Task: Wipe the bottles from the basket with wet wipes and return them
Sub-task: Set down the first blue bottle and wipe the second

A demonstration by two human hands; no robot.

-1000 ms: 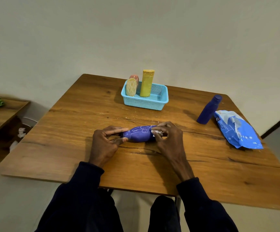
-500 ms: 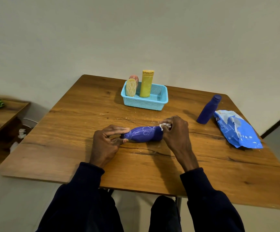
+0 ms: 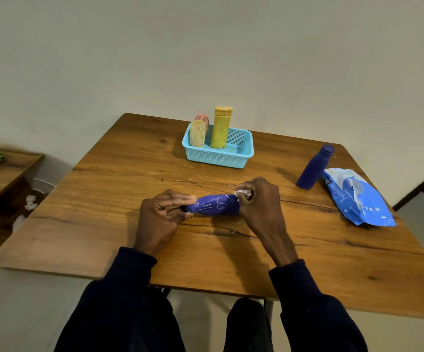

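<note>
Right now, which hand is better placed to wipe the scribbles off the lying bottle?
Right. The right hand pinches the wet wipe against the base end of the lying blue bottle, beside the scribbles. The left hand holds the cap end, steadying it, and has no wipe.

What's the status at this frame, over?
Left grip pinches bottle by cap end. Right grip holds wipe at its base. Bottle lies on table, scribbled. Nothing in the way.

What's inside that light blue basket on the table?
Three bottles stand in the basket: a tall yellow bottle, a short pale bottle, and a pink bottle mostly hidden behind it.
</note>
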